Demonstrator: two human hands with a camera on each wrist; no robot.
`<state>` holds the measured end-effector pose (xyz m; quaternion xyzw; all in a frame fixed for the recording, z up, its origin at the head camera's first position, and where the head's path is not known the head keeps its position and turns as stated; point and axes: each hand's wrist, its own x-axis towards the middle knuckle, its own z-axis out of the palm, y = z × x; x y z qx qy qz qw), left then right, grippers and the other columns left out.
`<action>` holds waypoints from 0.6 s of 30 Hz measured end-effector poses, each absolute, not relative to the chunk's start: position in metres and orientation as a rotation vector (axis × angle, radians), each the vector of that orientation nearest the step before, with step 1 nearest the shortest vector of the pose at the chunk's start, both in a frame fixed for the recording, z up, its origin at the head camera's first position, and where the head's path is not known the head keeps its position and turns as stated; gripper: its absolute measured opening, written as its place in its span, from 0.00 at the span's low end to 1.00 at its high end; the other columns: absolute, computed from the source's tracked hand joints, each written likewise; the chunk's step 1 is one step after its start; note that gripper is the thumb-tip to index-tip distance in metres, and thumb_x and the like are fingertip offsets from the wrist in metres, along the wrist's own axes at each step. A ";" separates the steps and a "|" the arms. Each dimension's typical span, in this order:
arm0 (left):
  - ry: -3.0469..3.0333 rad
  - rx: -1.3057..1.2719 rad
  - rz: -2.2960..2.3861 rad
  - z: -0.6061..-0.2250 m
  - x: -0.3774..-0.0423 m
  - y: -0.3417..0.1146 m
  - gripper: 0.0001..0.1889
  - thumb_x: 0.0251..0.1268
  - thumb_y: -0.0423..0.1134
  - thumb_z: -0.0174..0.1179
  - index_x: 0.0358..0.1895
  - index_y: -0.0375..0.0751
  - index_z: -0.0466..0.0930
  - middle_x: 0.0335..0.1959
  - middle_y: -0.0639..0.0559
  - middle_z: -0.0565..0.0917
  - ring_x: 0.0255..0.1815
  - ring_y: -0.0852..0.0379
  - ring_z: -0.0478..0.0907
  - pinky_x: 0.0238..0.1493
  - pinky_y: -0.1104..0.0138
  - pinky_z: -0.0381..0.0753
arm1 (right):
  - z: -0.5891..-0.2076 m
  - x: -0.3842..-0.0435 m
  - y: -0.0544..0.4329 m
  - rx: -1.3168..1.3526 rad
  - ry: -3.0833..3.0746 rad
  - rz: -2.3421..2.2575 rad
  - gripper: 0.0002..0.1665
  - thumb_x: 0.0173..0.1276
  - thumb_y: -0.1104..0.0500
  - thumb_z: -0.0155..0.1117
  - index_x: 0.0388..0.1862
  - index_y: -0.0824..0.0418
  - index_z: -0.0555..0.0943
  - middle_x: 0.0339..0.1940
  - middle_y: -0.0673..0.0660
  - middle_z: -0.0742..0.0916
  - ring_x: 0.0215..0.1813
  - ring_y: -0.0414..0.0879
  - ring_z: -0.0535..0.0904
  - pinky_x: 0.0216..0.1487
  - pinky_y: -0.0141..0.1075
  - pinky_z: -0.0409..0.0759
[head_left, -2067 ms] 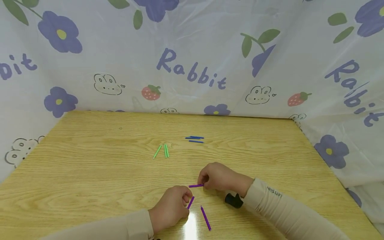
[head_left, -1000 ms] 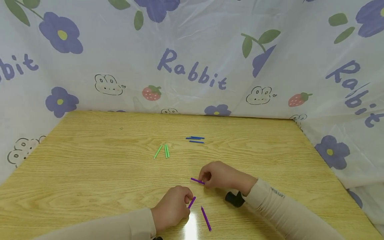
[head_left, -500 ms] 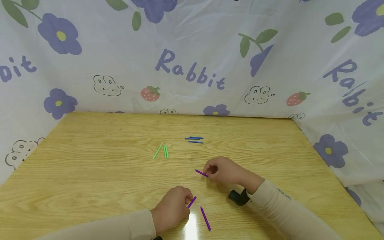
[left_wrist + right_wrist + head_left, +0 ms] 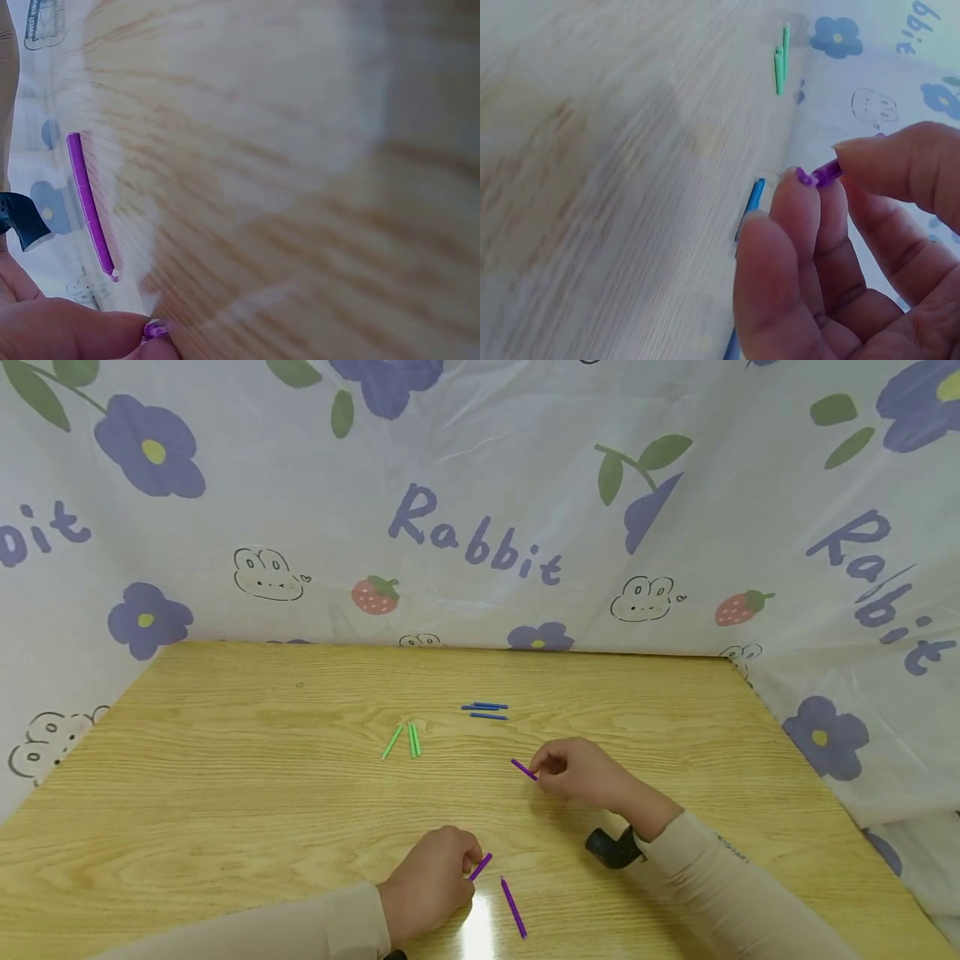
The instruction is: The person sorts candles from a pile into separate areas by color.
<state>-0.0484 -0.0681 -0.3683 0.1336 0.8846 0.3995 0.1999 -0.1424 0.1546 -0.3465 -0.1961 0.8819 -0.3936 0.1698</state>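
Between thumb and fingertips my right hand point(image 4: 585, 772) pinches a thin purple stick point(image 4: 523, 768) above the table, right of centre; the stick's shiny end shows in the right wrist view. My left hand point(image 4: 431, 881) rests low on the table and pinches a second purple stick point(image 4: 482, 866) that slants up to the right. A third purple stick point(image 4: 513, 907) lies loose just right of the left hand. In the left wrist view this loose stick point(image 4: 90, 204) has a small pale nub at one end.
Three green sticks point(image 4: 401, 741) lie beyond the left hand, two of them side by side. Three blue sticks point(image 4: 487, 711) lie farther back. A patterned cloth point(image 4: 480, 585) hangs behind the wooden table point(image 4: 262, 793). A black wrist mount point(image 4: 611, 849) sits under the right wrist.
My right hand has carried its purple stick away and to the right from near the left hand, and the stick has turned. The left hand has barely moved.
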 end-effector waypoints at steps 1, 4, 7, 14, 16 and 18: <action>2.472 0.376 1.115 -0.368 -0.048 -0.068 0.14 0.47 0.16 0.60 0.40 0.26 0.80 0.32 0.50 0.75 0.36 0.54 0.73 0.40 0.60 0.79 | -0.346 -0.143 0.156 -0.542 2.508 -1.129 0.09 0.65 0.67 0.58 0.42 0.67 0.82 0.34 0.54 0.83 0.31 0.43 0.74 0.30 0.36 0.76; 2.470 0.381 1.110 -0.369 -0.048 -0.068 0.14 0.47 0.16 0.60 0.41 0.26 0.80 0.32 0.50 0.75 0.37 0.53 0.74 0.41 0.59 0.80 | -0.346 -0.144 0.160 -0.491 2.519 -1.156 0.09 0.65 0.67 0.58 0.43 0.67 0.81 0.35 0.55 0.82 0.30 0.44 0.75 0.30 0.37 0.78; 2.463 0.379 1.095 -0.368 -0.049 -0.068 0.14 0.49 0.16 0.60 0.42 0.26 0.80 0.34 0.49 0.76 0.38 0.52 0.75 0.43 0.58 0.81 | -0.347 -0.146 0.165 -0.445 2.532 -1.174 0.09 0.66 0.66 0.58 0.44 0.68 0.81 0.35 0.56 0.81 0.32 0.44 0.76 0.31 0.39 0.80; 2.470 0.401 1.076 -0.368 -0.049 -0.068 0.14 0.49 0.17 0.61 0.41 0.26 0.80 0.33 0.49 0.77 0.37 0.52 0.76 0.42 0.58 0.81 | -0.348 -0.152 0.174 -0.387 2.543 -1.200 0.11 0.65 0.66 0.58 0.45 0.69 0.80 0.35 0.57 0.81 0.35 0.46 0.79 0.33 0.41 0.82; 2.482 0.414 1.066 -0.368 -0.049 -0.068 0.13 0.49 0.17 0.61 0.41 0.27 0.80 0.32 0.50 0.77 0.36 0.53 0.75 0.41 0.59 0.81 | -0.347 -0.154 0.177 -0.369 2.551 -1.194 0.12 0.65 0.66 0.58 0.46 0.70 0.80 0.34 0.57 0.81 0.35 0.48 0.79 0.33 0.42 0.82; 2.489 0.429 1.060 -0.368 -0.049 -0.068 0.13 0.49 0.17 0.61 0.40 0.27 0.80 0.32 0.50 0.76 0.36 0.54 0.75 0.40 0.60 0.81 | -0.347 -0.157 0.179 -0.346 2.559 -1.191 0.12 0.66 0.66 0.58 0.46 0.70 0.79 0.34 0.57 0.81 0.35 0.49 0.80 0.34 0.42 0.82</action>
